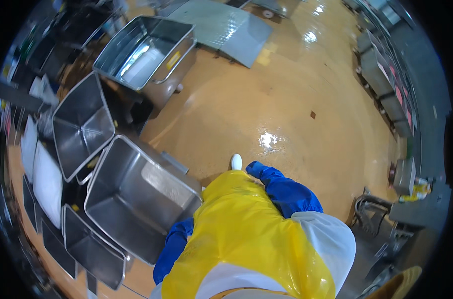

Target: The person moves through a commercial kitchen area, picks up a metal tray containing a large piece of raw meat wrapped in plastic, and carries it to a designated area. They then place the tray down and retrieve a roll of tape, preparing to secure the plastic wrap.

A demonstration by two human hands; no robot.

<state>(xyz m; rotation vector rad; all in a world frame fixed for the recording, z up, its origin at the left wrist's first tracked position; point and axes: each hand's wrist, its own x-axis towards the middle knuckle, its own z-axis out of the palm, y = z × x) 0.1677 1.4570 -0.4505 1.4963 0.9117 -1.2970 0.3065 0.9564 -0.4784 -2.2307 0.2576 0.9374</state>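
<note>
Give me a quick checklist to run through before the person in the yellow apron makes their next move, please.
1. Left hand visible: not ok; only a blue sleeve can be made out on that side.
2. Right hand apart from the metal tubs: ok; it is out in front of the yellow apron.
3. Right hand's grip: cannot tell; the fingers are too small to read.
4. Dry footing: not ok; the floor ahead of the white shoe shines, apparently wet.
5. Apron touching the nearest metal tub: cannot tell.

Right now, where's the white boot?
In the head view, the white boot peeks out just beyond the top edge of the yellow apron, a little left of the right hand.
</note>
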